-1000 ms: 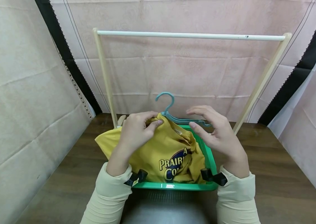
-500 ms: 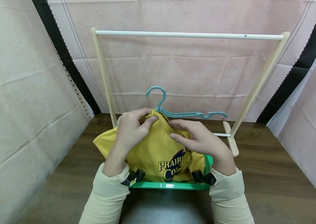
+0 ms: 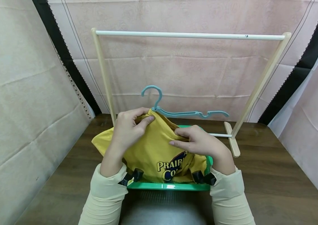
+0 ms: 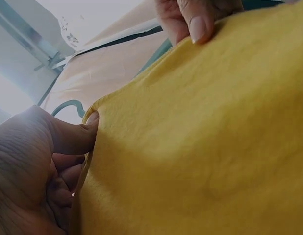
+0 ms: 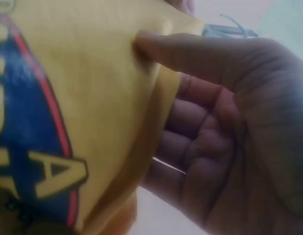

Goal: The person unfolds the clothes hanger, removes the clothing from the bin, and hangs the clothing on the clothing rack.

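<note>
A yellow shirt (image 3: 147, 153) with dark blue lettering is bunched up over a green basket (image 3: 173, 187). My left hand (image 3: 129, 129) pinches its neckline just below the hook of a light blue hanger (image 3: 181, 114). The hanger's left part is hidden by the cloth; its right arm sticks out bare above the shirt. With the thumb in front and fingers behind the edge, my right hand (image 3: 201, 142) holds the neckline farther right. The right wrist view shows that thumb (image 5: 166, 49) pressing on the cloth beside the printed logo (image 5: 29, 88).
Behind the basket stands a rack with a white top bar (image 3: 187, 34) and pale wooden posts. Its right foot (image 3: 232, 140) rests on the brown wooden table (image 3: 274, 175). Light fabric walls (image 3: 35, 93) enclose the table at the back and sides.
My right hand has moved left and down from the hanger's right arm onto the shirt's neckline. The hanger has shifted left, its right arm now lifted clear. The left hand keeps its pinch, moving slightly left.
</note>
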A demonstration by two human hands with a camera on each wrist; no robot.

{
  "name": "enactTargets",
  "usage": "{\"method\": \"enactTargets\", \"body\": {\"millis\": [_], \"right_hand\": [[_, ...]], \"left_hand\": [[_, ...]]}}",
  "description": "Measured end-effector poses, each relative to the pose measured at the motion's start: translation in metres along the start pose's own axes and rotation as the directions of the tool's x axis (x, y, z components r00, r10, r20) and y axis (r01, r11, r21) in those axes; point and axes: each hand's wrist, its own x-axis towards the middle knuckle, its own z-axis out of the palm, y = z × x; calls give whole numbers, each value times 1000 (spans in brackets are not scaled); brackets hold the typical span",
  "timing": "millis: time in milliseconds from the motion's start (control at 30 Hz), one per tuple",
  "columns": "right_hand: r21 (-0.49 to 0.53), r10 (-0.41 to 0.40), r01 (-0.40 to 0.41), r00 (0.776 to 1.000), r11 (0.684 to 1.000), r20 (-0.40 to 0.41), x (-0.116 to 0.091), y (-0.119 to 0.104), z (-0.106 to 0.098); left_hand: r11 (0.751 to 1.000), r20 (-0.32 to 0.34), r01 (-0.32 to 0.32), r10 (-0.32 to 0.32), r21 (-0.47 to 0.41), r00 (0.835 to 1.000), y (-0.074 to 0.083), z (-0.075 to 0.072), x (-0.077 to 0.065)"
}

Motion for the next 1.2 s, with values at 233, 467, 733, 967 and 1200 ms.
{"method": "enactTargets", "body": {"millis": [233,467,733,967,1200], "right_hand": [[30,-16,17,1000,999,-23,-7,9,-6],[35,-33,34,999,999,-37,-12,12,-10],[36,38,-37,999,999,-14,-22,13,-18],[41,45,-45,999,998,-13,-31,17,-24],[31,35,-35,999,999,3,-34,20,-25]], "left_hand": [[999,-6,35,-35,-19,999,-5,-8,-1],[999,-5,49,-49,-9,999,-7,-16,-2],[998,-7,62,-62,5,998,-9,-21,-3],[998,-4,58,-58,9,998,-9,-24,-2],[997,-19,65,-66,-44,998,-10,-28,-4]]}}
